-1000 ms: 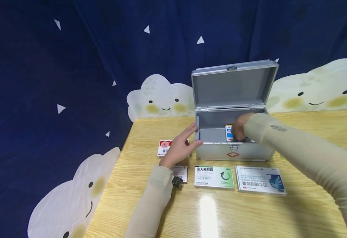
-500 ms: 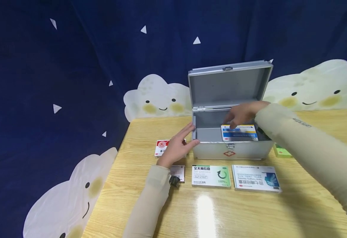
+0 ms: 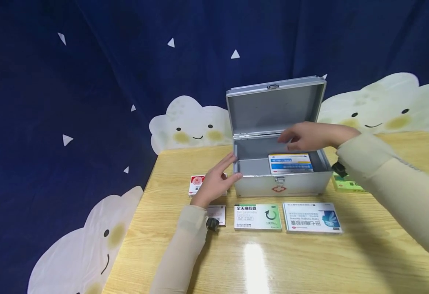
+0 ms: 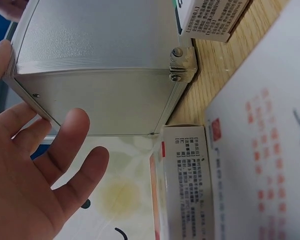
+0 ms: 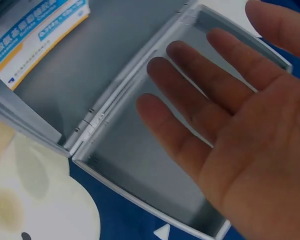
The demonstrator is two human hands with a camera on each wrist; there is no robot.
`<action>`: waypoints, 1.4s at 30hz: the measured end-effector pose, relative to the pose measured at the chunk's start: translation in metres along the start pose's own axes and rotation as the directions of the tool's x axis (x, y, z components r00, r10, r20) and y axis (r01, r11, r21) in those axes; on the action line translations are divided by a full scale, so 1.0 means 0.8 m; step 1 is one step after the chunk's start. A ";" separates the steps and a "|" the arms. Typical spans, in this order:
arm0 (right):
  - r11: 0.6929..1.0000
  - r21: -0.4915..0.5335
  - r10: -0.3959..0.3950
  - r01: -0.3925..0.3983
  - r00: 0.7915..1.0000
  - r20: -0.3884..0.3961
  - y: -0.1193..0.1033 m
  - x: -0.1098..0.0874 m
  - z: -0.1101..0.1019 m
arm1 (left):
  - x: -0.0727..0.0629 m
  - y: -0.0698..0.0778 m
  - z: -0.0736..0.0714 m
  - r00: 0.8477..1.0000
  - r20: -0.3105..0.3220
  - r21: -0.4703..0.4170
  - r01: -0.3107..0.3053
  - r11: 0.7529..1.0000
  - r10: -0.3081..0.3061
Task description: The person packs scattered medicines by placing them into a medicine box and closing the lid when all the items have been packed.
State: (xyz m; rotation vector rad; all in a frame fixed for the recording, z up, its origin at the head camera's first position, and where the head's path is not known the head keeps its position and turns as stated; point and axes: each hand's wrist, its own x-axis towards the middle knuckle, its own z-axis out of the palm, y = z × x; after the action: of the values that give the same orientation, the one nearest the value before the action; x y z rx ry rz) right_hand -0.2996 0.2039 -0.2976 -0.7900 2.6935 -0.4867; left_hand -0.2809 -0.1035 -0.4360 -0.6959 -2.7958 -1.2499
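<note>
A silver metal medicine case (image 3: 251, 187) stands on the table with its lid (image 3: 276, 108) raised. Inside it, on the right half, lies a blue, white and yellow medicine box (image 3: 290, 164), its printed face also visible in the right wrist view. My right hand (image 3: 311, 136) is above the case with nothing in it; the right wrist view shows its fingers (image 5: 180, 130) spread and loosely straight. At the case's left end, my left hand (image 3: 214, 184) rests on the rim with thumb and fingertips, its other fingers (image 4: 72, 135) extended beside the end wall.
Left of the case lies a red and white box (image 3: 196, 183), partly behind my left hand. In front are a small white box (image 3: 218, 214), a green and white box (image 3: 257, 217) and a larger white and blue box (image 3: 311, 218). A yellow-green box (image 3: 346, 185) lies to the right.
My right hand has let go of the blue, white and yellow box inside the case and risen up and to the right. The left hand has stayed at the rim.
</note>
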 end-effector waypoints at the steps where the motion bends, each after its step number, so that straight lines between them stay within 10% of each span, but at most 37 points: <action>1: 1.000 0.003 -0.003 0.003 1.000 -0.013 -0.001 -0.005 -0.001 | 0.000 0.000 0.000 1.000 0.001 0.002 0.001 1.000 -0.001; 22: 0.987 -0.106 0.093 -0.120 0.969 -0.230 0.033 -0.127 -0.017 | -0.004 0.000 0.002 1.000 0.005 0.023 0.017 1.000 -0.017; 42: 0.951 -0.060 0.290 -0.303 0.944 -0.159 0.153 -0.169 0.046 | -0.002 0.005 -0.006 0.999 0.033 -0.027 0.037 0.999 -0.036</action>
State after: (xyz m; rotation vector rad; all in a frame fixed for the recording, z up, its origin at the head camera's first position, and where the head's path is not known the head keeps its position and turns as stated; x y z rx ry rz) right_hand -0.2337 0.3682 -0.3546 -0.3659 2.9191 -0.3742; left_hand -0.2787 -0.1051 -0.4306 -0.6750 -2.8353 -1.2975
